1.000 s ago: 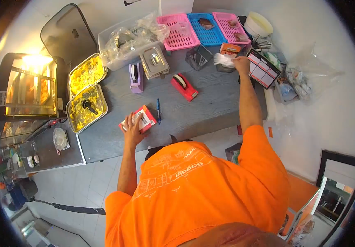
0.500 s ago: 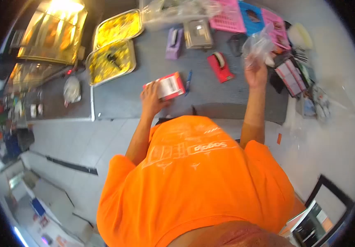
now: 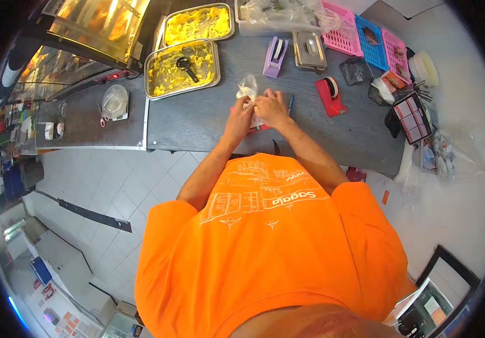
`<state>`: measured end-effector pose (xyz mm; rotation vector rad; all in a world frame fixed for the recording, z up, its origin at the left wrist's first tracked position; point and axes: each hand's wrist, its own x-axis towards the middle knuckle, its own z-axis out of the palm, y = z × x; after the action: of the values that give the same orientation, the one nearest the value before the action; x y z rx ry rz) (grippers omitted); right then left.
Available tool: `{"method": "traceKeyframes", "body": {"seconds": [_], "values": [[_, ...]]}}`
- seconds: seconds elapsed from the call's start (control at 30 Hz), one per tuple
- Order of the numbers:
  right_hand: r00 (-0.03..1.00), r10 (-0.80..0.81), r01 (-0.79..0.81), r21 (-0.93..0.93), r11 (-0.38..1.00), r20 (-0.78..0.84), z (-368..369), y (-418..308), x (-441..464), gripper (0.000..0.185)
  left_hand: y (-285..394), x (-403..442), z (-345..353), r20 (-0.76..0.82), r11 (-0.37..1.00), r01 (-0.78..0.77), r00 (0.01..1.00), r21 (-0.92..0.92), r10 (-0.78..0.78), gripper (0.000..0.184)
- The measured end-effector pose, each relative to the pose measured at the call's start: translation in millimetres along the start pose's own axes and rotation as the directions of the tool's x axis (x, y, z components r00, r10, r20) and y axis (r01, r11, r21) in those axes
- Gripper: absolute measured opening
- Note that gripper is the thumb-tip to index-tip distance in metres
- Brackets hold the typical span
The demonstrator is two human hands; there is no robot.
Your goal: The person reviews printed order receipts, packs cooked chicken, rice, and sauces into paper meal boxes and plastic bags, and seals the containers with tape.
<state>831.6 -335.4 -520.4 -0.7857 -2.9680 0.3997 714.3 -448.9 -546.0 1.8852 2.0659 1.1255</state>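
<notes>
A small clear plastic bag with something whitish in it is pinched between my two hands over the counter. My left hand is closed on its lower left side, fingers bent inward. Against it from the right, my right hand grips the same bag near its lower end. Beneath both hands lies a red-and-white box or pad, mostly covered by them. A blue pen rests just right of my right hand.
Two trays of yellow food, the nearer tray holding a black scoop, stand left. Behind are a purple tape dispenser and a lidded steel container. A red tape dispenser and a card box sit right.
My right hand has brought the plastic bag from the right side to the middle. My left hand has left the top of the red-and-white box or pad and now holds the bag too.
</notes>
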Motion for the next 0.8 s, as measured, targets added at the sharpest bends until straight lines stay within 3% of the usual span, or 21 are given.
{"method": "traceKeyframes", "body": {"seconds": [0.03, 0.1, 0.13, 0.17, 0.2, 0.27, 0.3, 0.4, 0.47, 0.5, 0.57, 0.6, 0.63, 0.67, 0.7, 0.8], "values": [[0.997, 0.005, -0.001, -0.06, 0.998, 0.078, -0.7, -1.0, 0.6, 0.034, -7.0, -2.3, 3.1, 0.079, 0.996, 0.05, 0.996, -0.08, -0.044, 0.021], [0.968, 0.069, -0.07, -0.006, 0.998, 0.241, 5.7, 8.8, 7.1, 0.032, -15.8, -9.7, 7.9, 0.253, 0.959, 0.169, 0.961, -0.227, -0.11, 0.03], [0.943, 0.097, -0.108, 0.018, 0.994, 0.318, 4.0, 15.2, 12.1, 0.032, -12.1, -7.7, 4.4, 0.31, 0.955, 0.217, 0.939, -0.202, -0.148, 0.025], [0.917, 0.126, -0.211, 0.192, 0.958, 0.38, -0.9, 26.6, 15.1, 0.033, -8.4, -5.1, 0.4, 0.365, 0.95, 0.262, 0.912, -0.172, -0.186, 0.02], [0.957, 0.162, -0.217, 0.221, 0.951, 0.241, 0.3, 31.0, 14.8, 0.034, -6.8, -2.6, -2.3, 0.416, 0.942, 0.304, 0.882, -0.14, -0.223, 0.016], [0.971, 0.234, -0.213, 0.277, 0.937, -0.044, 6.2, 35.6, 11.5, 0.035, -7.7, -0.2, -2.6, 0.382, 0.959, 0.237, 0.91, -0.154, -0.164, 0.019], [0.981, 0.194, -0.191, 0.283, 0.94, 0.018, 8.8, 29.9, 9.1, 0.034, -5.8, 0.2, -3.0, 0.365, 0.966, 0.205, 0.921, -0.16, -0.134, 0.02], [0.977, 0.128, -0.177, 0.314, 0.933, 0.17, 18.9, 13.1, 7.7, 0.04, -2.1, 3.2, -6.4, 0.024, 0.988, -0.151, 0.988, -0.044, 0.152, 0.025], [0.959, 0.156, -0.232, 0.338, 0.912, 0.237, 21.9, 15.5, 11.5, 0.039, -11.3, -1.9, 6.4, 0.149, 0.977, 0.049, 0.989, -0.21, -0.017, 0.027], [0.97, 0.164, -0.231, 0.479, 0.847, 0.178, 19.7, 18.1, 9.3, 0.038, -11.6, -4.6, 9.4, 0.227, 0.947, 0.158, 0.969, -0.281, -0.094, 0.029], [0.976, 0.207, -0.186, 0.722, 0.666, 0.06, 10.2, 32.3, 1.0, 0.036, -19.9, 1.6, 15.0, 0.467, 0.923, 0.368, 0.84, -0.113, -0.278, 0.036], [0.956, 0.29, -0.174, 0.741, 0.649, -0.029, 1.1, 35.6, -5.6, 0.034, -21.4, 6.2, 16.5, 0.56, 0.894, 0.448, 0.743, -0.009, -0.367, 0.04], [0.922, 0.37, -0.16, 0.758, 0.633, -0.115, -8.6, 36.5, -16.5, 0.033, -11.9, 11.5, 10.6, 0.417, 0.959, 0.238, 0.864, 0.156, -0.283, 0.044], [0.873, 0.446, -0.141, 0.773, 0.618, -0.197, -15.0, 37.8, -28.1, 0.033, -2.3, 16.8, 4.4, 0.287, 0.938, 0.04, 0.947, 0.345, -0.146, 0.048], [0.85, 0.458, -0.128, 0.742, 0.658, -0.259, -16.1, 42.5, -41.4, 0.032, 7.7, 23.3, -3.6, 0.185, 0.834, -0.127, 0.982, 0.537, 0.03, 0.052], [0.78, 0.497, -0.122, 0.686, 0.717, -0.381, -8.5, 57.5, -83.6, 0.032, 13.1, 47.9, -15.7, 0.552, 0.945, -0.213, 0.833, 0.248, 0.043, 0.075]]}}
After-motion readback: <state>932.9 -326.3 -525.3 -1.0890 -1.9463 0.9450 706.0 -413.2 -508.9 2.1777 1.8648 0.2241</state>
